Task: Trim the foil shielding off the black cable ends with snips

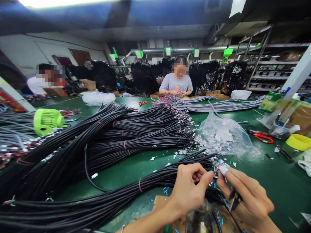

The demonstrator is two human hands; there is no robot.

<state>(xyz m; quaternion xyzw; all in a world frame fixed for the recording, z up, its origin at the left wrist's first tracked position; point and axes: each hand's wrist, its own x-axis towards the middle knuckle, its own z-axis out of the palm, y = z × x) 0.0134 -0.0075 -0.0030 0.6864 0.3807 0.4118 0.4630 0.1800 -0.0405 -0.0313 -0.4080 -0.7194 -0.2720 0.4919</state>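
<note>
In the lower middle, my left hand (pixel 190 187) is closed, thumb and forefinger pinched at the wire end of a black cable (pixel 194 161). Facing it, my right hand (pixel 247 194) has a white wrap (pixel 223 170) on a fingertip, and its thumb and finger come together near the same thin wires. A dark metal hand tool (pixel 234 199), its kind not clear, is tucked in the right palm. Beside my left hand lies a cable bundle (pixel 116 195) tied with a red band. Snipped blue bits (pixel 220 220) lie below my hands.
Banded black cable bundles (pixel 102 142) cover the left of the green table (pixel 267 174). A clear plastic bag (pixel 225 136) with white scraps, red-handled scissors (pixel 263 137) and a yellow tape ring (pixel 298 141) are to the right. A green fan (pixel 48 121) stands left. Co-workers sit beyond.
</note>
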